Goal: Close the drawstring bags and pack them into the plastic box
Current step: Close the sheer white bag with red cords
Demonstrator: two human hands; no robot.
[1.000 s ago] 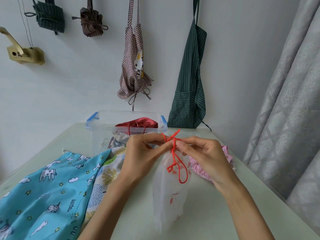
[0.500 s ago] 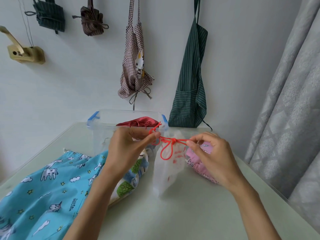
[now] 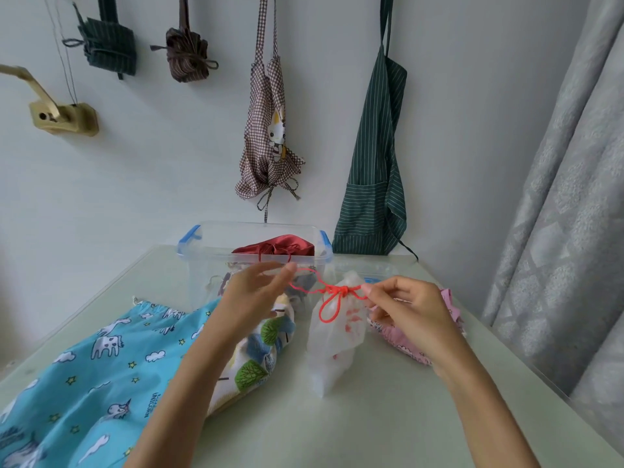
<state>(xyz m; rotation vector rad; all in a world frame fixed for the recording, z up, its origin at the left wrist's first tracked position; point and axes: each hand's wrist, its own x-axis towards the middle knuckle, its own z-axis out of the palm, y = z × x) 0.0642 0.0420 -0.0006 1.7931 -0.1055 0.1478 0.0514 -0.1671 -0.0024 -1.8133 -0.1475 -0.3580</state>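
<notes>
From the head view, my left hand [image 3: 256,292] and right hand [image 3: 401,309] each pinch an end of the red cord [image 3: 332,292], cinching the white bag [image 3: 334,336], which stands just in front of the plastic box [image 3: 192,238]. I should pull both ends level and evenly, so the knot seats tight without tipping the bag.

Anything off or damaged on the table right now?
Nothing stands out. Both hands, left hand and right hand, pinch the red cord of the white bag. Red bag sits in the plastic box; the other bags lie loose.
</notes>
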